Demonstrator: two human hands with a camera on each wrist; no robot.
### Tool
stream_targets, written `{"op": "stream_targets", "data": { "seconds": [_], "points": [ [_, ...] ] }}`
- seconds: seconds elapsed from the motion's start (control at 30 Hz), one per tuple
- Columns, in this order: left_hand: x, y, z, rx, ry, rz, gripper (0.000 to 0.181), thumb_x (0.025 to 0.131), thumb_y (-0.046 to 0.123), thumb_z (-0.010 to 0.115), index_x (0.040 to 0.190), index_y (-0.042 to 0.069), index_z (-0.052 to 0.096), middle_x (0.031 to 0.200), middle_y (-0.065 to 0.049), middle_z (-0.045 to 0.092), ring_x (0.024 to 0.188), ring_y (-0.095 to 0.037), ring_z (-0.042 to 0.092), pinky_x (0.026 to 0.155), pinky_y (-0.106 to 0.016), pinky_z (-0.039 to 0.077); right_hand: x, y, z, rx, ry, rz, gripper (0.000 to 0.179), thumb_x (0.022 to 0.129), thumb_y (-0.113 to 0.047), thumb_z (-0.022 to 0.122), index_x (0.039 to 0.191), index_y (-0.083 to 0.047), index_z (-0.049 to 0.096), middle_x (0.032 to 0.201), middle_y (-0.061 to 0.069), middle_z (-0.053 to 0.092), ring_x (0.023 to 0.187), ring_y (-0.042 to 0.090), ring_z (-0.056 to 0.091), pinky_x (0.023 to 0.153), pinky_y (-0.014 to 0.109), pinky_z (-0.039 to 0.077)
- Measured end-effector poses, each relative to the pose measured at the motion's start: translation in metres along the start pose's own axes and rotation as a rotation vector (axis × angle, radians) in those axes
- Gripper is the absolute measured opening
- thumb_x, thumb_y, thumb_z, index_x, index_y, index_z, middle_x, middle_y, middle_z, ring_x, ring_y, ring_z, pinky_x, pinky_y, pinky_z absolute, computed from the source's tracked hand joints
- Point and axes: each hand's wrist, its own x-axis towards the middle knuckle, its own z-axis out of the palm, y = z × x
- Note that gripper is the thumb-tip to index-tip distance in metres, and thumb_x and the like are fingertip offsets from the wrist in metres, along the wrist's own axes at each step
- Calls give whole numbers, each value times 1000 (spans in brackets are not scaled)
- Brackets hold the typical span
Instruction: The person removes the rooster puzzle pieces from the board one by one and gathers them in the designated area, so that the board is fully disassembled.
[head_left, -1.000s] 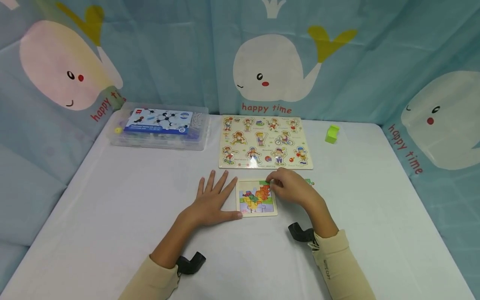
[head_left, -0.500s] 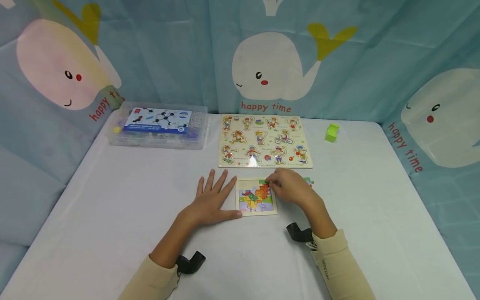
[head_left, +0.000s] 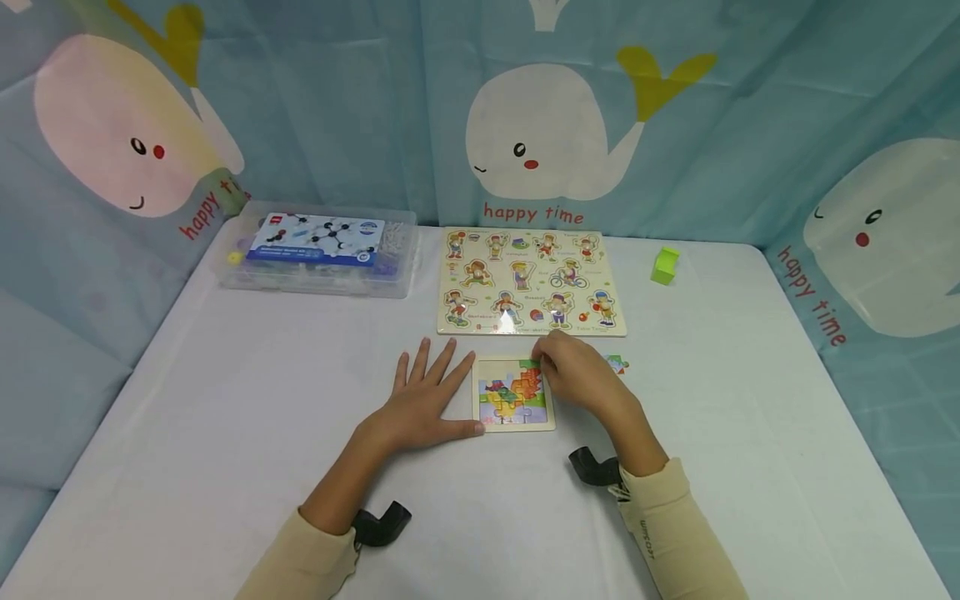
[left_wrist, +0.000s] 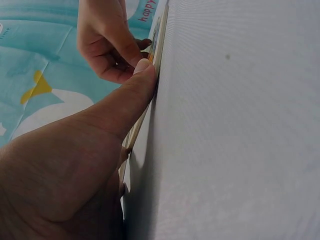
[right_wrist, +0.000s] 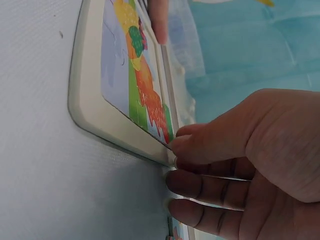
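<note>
A small square jigsaw puzzle in a pale wooden frame (head_left: 477, 393) lies flat on the white table, its picture partly filled with yellow, orange and purple pieces. Its upper left part shows bare wood. My left hand (head_left: 420, 417) rests flat with fingers spread, index fingertip and thumb at the frame's left side. My right hand (head_left: 588, 377) is at the upper right corner, thumb and index finger pinching a puzzle piece (right_wrist: 167, 119) with green on it; the fingertips hide much of that piece. A loose puzzle piece (head_left: 618, 364) lies just right of that hand.
Behind the puzzle lies a larger wooden picture board (head_left: 532, 283) with sports figures. A clear plastic case (head_left: 318, 254) with a blue and white label stands at back left, a green block (head_left: 664, 266) at back right. A whale-print curtain (head_left: 375, 108) hangs behind the table.
My right hand stays at the puzzle's upper right corner; its wrist shifts slightly left and the knuckles rise a little, showing more of the loose piece. My left hand keeps its place.
</note>
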Motion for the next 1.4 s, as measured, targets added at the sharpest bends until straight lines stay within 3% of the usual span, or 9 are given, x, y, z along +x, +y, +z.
{"op": "stream_targets", "data": {
  "seconds": [0.17, 0.4, 0.67, 0.93, 1.17, 1.4],
  "points": [
    [1, -1, 2, 14, 1, -5, 103, 84, 70, 63, 162, 20, 20, 168, -12, 0, 148, -42, -17, 112, -64, -12, 2, 1, 2, 35, 4, -33, 12, 88, 5, 65, 90, -5, 71, 85, 2, 60, 75, 17, 52, 70, 33, 48],
    [0, 1, 0, 1, 2, 6, 103, 84, 69, 64, 162, 18, 22, 167, -14, 2, 148, -44, -17, 112, -65, -11, 0, 0, 2, 17, 9, 29, 13, 88, 2, 68, 98, -5, 73, 88, 2, 60, 77, 18, 53, 72, 34, 48],
    [1, -1, 0, 12, -5, 10, 103, 84, 69, 64, 162, 19, 20, 167, -13, 0, 148, -43, -19, 112, -64, -13, 1, -1, 6, 8, -10, -14, 18, 90, -1, 69, 105, -9, 75, 95, 2, 61, 78, 17, 53, 72, 33, 48],
    [2, -1, 0, 11, 5, 19, 102, 84, 69, 64, 162, 18, 21, 167, -14, 2, 148, -44, -17, 112, -66, -11, 2, -8, 6, -57, 11, -35, 16, 90, -2, 70, 103, -5, 79, 89, 0, 63, 74, 14, 54, 68, 30, 47],
    [1, -1, -1, 6, -1, 11, 103, 85, 69, 64, 162, 18, 19, 167, -13, 0, 148, -43, -18, 112, -64, -12, 2, -13, 6, -86, -6, -41, 16, 90, -2, 71, 105, -2, 78, 90, 2, 64, 78, 16, 56, 72, 30, 50],
    [2, -1, 0, 15, -3, 9, 103, 84, 70, 64, 162, 19, 19, 167, -12, -1, 148, -42, -19, 112, -64, -13, 4, -12, 10, -87, 40, -46, 16, 87, 4, 71, 100, -4, 76, 90, 2, 62, 78, 17, 56, 74, 32, 51]
  ]
}}
